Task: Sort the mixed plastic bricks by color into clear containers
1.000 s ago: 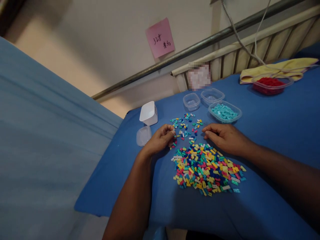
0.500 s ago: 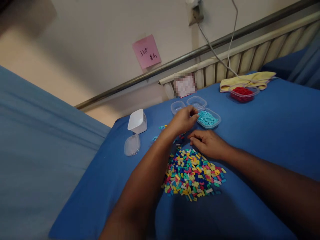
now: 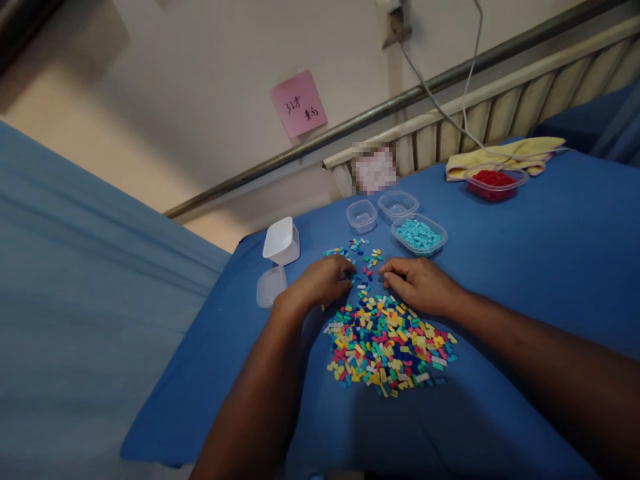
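A heap of small toy building bricks in many colours lies on the blue cloth. Beyond it, smaller scattered bricks lie between my hands. Over the left side of these, my left hand is bent down, fingers curled towards the thumb; whatever is at its fingertips is too small to make out. My right hand rests at the far right edge of the heap, fingers folded and thumb close to the forefinger; anything in them is hidden. Light-blue bricks fill a clear tub just beyond my right hand.
Two clear tubs stand at the back. A white box and a clear lid are at left. Red bricks in another tub sit by a yellow cloth at back right. A cable hangs across the railing.
My left hand has moved from beside the tub of light-blue bricks back and left, down to the scattered bricks. My right hand stays almost in place. The view has shifted slightly.
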`<state>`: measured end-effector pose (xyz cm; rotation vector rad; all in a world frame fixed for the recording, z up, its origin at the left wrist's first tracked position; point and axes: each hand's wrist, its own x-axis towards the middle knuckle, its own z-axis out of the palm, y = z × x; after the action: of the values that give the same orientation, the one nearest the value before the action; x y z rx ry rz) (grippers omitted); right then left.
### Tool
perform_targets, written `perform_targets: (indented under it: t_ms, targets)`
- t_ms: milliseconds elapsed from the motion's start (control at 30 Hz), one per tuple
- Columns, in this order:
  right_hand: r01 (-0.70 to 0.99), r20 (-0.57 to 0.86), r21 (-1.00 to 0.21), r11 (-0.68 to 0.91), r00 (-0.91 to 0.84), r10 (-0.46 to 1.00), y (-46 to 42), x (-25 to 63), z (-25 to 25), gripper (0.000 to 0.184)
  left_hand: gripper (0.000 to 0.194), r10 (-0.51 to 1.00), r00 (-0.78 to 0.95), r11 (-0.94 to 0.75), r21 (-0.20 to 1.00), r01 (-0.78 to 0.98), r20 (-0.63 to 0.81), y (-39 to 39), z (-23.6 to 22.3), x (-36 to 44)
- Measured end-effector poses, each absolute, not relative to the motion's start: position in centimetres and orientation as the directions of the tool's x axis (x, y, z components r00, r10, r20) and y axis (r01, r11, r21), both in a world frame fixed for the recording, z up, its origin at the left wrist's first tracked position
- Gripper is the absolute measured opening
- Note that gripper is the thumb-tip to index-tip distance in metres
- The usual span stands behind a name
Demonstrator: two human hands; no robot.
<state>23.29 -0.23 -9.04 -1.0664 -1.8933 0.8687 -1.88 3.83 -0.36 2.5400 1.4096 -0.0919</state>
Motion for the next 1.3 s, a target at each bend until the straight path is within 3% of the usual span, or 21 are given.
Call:
perform_targets:
  t_ms: [333, 600, 833, 933, 1200, 1300]
  targets:
    - [0.333, 0.286, -0.854, 0.400, -0.342, 0.895, 0.0, 23.4, -9.6, 0.023, 0.029, 0.841, 0.520, -0.523, 0.018, 0.852, -0.150, 2.5, -1.1, -0.2]
    - [0.350, 0.290, -0.846, 0.402, -0.332, 0.898, -0.2, 23.4, -9.4, 0.023, 0.034, 0.838, 0.534, -0.526, 0.092, 0.846, -0.113, 2.0, -1.3, -0.8]
    - [0.338, 0.309, -0.842, 0.420, -0.335, 0.890, 0.0, 23.2, -9.5, 0.022, 0.026, 0.896, 0.443, -0.415, 0.414, 0.810, 0.031, 3.1, 0.7, -0.7]
    - [0.350, 0.311, -0.836, 0.423, -0.333, 0.890, 0.0, 23.2, -9.3, 0.021, 0.025, 0.889, 0.444, -0.441, 0.466, 0.767, 0.110, 4.8, 1.3, 1.4]
    - [0.343, 0.336, -0.827, 0.446, -0.335, 0.880, 0.0, 23.4, -9.0, 0.020, 0.024, 0.767, 0.629, -0.605, 0.471, 0.641, 0.130, 9.1, 1.9, 8.7]
    - [0.327, 0.334, -0.837, 0.439, -0.331, 0.883, -0.1, 23.3, -8.9, 0.021, 0.024, 0.804, 0.585, -0.581, 0.342, 0.739, 0.101, 9.2, 2.2, 7.7]
